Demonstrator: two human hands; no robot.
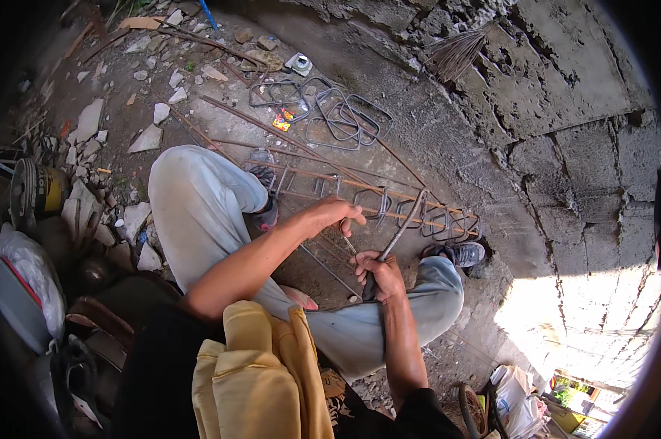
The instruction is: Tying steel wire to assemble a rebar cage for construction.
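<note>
My left hand [338, 214] is closed, its fingers pinching a short thin piece of wire [349, 242] that runs down to my right hand. My right hand [381, 275] is wrapped round a dark metal bar [401, 231] with a curved upper end; its fingertips meet the wire's lower end. The bar slants up over the right part of a rebar cage [389, 192], made of long rusty rods with square stirrups around them. This cage lies on the ground just beyond my hands, between my feet. Part of it is hidden behind my left hand.
Several loose stirrups [350, 121] lie past the cage, beside long rusty rods [254, 121]. Broken concrete pieces [148, 139] litter the left ground. A rough block wall [564, 168] rises at the right. A bucket [42, 192] stands far left; white bags [517, 395] sit lower right.
</note>
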